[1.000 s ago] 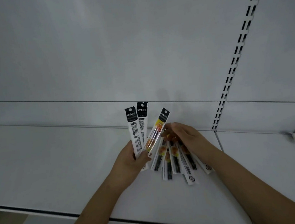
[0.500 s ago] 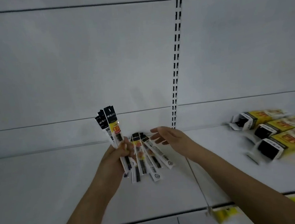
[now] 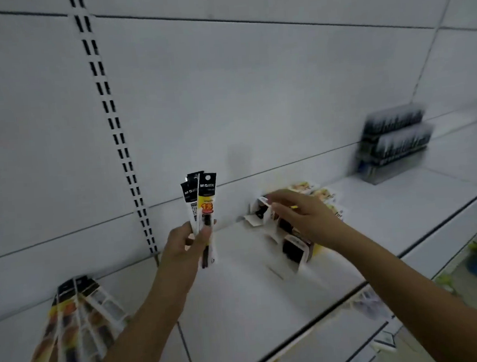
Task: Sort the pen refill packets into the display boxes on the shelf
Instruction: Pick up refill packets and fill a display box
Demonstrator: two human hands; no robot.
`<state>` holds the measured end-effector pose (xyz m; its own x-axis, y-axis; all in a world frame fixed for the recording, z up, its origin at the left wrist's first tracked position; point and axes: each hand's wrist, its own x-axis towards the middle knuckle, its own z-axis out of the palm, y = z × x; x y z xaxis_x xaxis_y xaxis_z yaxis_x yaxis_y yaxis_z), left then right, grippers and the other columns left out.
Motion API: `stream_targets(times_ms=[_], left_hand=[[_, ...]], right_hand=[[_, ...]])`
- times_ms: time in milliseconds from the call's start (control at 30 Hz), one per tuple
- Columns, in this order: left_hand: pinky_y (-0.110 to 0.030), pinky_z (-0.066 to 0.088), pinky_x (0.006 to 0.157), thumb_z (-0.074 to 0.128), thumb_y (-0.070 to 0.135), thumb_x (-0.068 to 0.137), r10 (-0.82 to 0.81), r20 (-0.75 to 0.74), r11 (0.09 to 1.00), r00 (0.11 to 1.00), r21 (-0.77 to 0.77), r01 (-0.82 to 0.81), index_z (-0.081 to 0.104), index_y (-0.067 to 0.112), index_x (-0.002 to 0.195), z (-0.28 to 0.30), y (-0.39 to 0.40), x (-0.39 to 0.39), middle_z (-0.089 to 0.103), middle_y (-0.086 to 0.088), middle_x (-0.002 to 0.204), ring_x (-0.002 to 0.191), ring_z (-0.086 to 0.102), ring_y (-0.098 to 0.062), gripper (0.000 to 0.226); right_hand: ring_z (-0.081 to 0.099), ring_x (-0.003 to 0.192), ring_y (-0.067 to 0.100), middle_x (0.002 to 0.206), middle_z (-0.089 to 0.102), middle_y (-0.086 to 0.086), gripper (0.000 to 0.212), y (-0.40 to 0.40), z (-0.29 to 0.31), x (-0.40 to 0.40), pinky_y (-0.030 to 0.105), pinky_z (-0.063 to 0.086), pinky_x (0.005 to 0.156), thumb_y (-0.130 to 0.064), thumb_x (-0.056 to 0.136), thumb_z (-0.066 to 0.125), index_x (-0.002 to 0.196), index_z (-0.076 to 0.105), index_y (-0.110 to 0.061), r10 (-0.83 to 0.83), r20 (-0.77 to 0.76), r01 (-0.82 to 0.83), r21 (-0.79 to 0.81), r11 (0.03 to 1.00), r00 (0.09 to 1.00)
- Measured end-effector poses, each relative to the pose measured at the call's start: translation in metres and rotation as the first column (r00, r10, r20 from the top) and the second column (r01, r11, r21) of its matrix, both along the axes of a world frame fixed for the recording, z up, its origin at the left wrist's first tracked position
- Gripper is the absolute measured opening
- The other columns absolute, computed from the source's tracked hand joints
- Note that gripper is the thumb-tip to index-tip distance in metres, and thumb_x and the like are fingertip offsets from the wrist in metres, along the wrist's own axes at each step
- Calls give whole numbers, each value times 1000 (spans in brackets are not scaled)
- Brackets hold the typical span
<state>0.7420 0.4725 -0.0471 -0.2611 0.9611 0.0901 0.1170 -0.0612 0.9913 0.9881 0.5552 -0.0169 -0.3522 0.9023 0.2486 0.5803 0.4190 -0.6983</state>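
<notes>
White shelf (image 3: 240,289) carries the display boxes (image 3: 292,243) at about three o'clock of the left hand (image 3: 184,246), which grips three upright refill packets (image 3: 202,203). The right hand (image 3: 303,215) hovers over the boxes, fingers relaxed, holding nothing.

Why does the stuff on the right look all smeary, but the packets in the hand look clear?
In the head view, the packets gripped by the left hand look fairly sharp, logos readable; the display boxes under the right hand and the dark stack farther right are streaked by motion blur; the fanned packets at lower left are smeared too; lighting is dim and greyish.
</notes>
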Motion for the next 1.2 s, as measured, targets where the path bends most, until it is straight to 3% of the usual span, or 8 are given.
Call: stream_targets(times_ms=[133, 200, 300, 467, 600, 767, 967, 1200], left_hand=[[-19, 40, 60, 58, 36, 96, 60, -37, 997, 998, 58, -57, 66, 23, 88, 10, 38, 36, 64, 13, 69, 61, 57, -2, 16], [-23, 50, 67, 63, 36, 93, 146, -11, 987, 989, 70, -145, 69, 26, 91, 12, 58, 50, 72, 15, 77, 66, 66, -5, 12], [-29, 59, 71, 70, 25, 89, 247, 14, 966, 969, 79, -248, 74, 20, 90, 10, 89, 66, 77, 8, 82, 71, 73, -9, 7], [-17, 57, 64, 75, 24, 85, 424, -12, 904, 906, 59, -423, 78, 16, 86, -7, 122, 92, 77, 5, 77, 71, 74, -10, 9], [-23, 60, 67, 72, 19, 88, 542, 139, 837, 829, -2, -547, 77, 8, 85, -14, 128, 107, 77, -2, 75, 70, 74, -13, 12], [-19, 59, 66, 69, 22, 90, 558, 216, 827, 801, -60, -559, 76, 2, 76, -20, 115, 111, 76, -6, 73, 70, 75, -16, 25], [-24, 60, 70, 70, 16, 87, 502, 416, 850, 759, -76, -521, 74, -6, 89, -17, 117, 109, 76, -15, 85, 82, 75, -25, 22], [-27, 60, 71, 70, 18, 80, 453, 401, 857, 796, 52, -513, 72, -3, 98, -13, 113, 110, 77, -12, 92, 89, 74, -22, 28]], right_hand=[[59, 104, -1, 118, 63, -16, 29, 65, 9, 56, 20, 51, 86, -36, 94, 60, 124, 61, -33, -58, 53, 58, 7, 998, 997], [59, 103, 0, 117, 63, -16, 30, 98, 7, 71, 27, 52, 89, -34, 92, 64, 121, 63, -33, -42, 132, 40, 19, 999, 990], [58, 101, 0, 118, 62, -18, 31, 135, -1, 70, 15, 47, 83, -32, 89, 68, 120, 63, -35, 61, 298, -75, 33, 997, 953], [53, 107, 3, 123, 58, -15, 50, 172, -8, 51, 23, 44, 92, -48, 80, 73, 127, 60, -36, 309, 491, -350, -8, 937, 814], [50, 107, 2, 120, 50, -17, 60, 182, -9, 51, 27, 46, 93, -59, 73, 73, 128, 57, -41, 394, 554, -444, -49, 895, 733], [50, 102, -4, 113, 49, -26, 53, 190, -17, 58, 27, 49, 86, -68, 74, 64, 121, 60, -44, 391, 538, -481, 31, 876, 746], [53, 99, -4, 112, 51, -27, 57, 191, -23, 58, 26, 51, 84, -74, 70, 57, 118, 57, -43, 404, 482, -491, 65, 869, 778], [53, 94, -10, 113, 50, -30, 59, 182, -23, 55, 13, 43, 71, -76, 68, 52, 118, 55, -44, 406, 368, -481, 135, 867, 836]])
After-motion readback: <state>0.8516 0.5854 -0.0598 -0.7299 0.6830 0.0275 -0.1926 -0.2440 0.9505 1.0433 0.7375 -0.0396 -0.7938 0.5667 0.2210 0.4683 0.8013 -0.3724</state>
